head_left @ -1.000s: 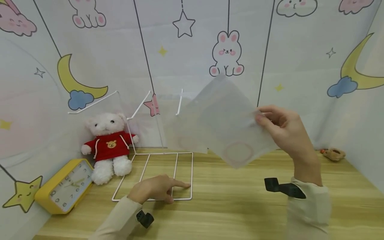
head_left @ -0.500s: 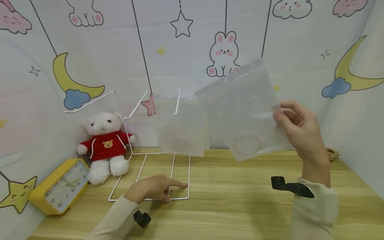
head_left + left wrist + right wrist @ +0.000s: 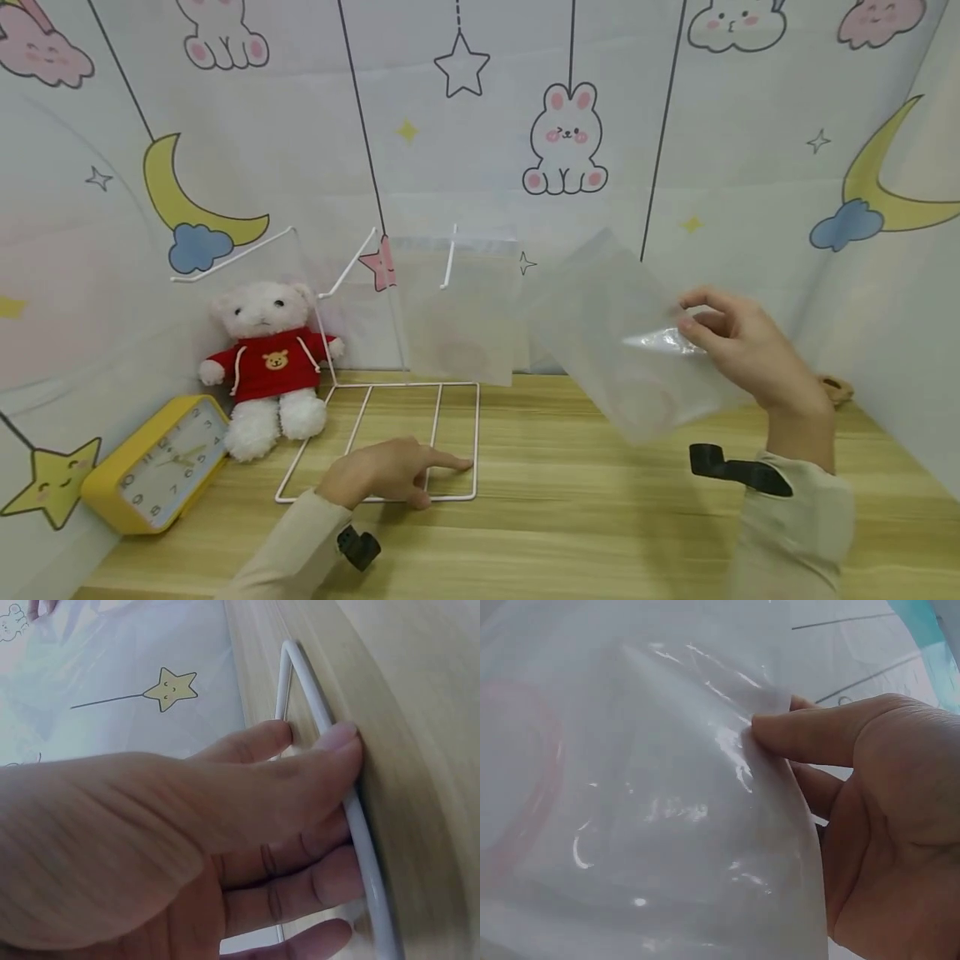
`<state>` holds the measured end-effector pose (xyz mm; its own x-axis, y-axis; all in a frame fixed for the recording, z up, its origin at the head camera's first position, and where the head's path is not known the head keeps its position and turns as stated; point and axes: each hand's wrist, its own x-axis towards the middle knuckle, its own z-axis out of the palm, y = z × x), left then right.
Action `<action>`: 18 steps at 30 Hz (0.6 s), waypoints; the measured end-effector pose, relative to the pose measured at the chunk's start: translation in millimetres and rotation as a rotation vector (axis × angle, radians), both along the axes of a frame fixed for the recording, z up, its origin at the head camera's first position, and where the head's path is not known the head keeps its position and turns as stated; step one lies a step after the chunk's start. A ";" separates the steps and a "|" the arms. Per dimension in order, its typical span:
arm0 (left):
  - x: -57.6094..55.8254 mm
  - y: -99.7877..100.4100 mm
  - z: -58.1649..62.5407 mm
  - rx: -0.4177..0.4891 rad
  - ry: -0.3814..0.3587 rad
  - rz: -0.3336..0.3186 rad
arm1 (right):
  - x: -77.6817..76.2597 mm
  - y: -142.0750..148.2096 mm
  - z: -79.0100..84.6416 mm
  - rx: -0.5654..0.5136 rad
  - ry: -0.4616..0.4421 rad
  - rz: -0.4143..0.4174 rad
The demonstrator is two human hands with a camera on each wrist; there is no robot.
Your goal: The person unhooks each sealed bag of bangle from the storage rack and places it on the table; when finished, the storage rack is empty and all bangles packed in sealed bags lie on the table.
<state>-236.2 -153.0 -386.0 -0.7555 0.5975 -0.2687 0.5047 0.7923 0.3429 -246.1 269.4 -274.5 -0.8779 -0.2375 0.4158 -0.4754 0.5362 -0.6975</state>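
My left hand [image 3: 386, 468] grips the rack [image 3: 476, 433], my right hand [image 3: 750, 350] pinches the tilted bag [image 3: 592, 317] midair, right of it (positioning step, I'd say); the next move probably calls for levelling.

Whitish clear bag [image 3: 615, 321] (faint pink ring [image 3: 553, 750] showing), white rack [image 3: 364, 855].

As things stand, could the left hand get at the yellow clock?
Probably yes: only the flat white wire rack base lies between the left hand and the yellow clock, though that hand may have to leave that base first.
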 end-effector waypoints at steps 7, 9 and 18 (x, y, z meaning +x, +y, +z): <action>-0.1 0.9 1.0 -0.007 -0.009 0.005 | -0.6 14.9 -5.0 0.107 -0.167 0.028; -0.4 0.6 1.3 -0.008 -0.011 -0.004 | -1.4 18.4 -7.6 0.119 -0.230 0.047; -0.7 -2.4 0.6 0.013 -0.002 -0.030 | -16.2 28.4 -28.1 0.038 -0.426 0.084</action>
<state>-236.9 -155.4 -385.4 -0.7366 0.6234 -0.2622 0.5276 0.7723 0.3538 -262.3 297.8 -302.6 -0.9462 -0.3234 0.0100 -0.1922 0.5368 -0.8215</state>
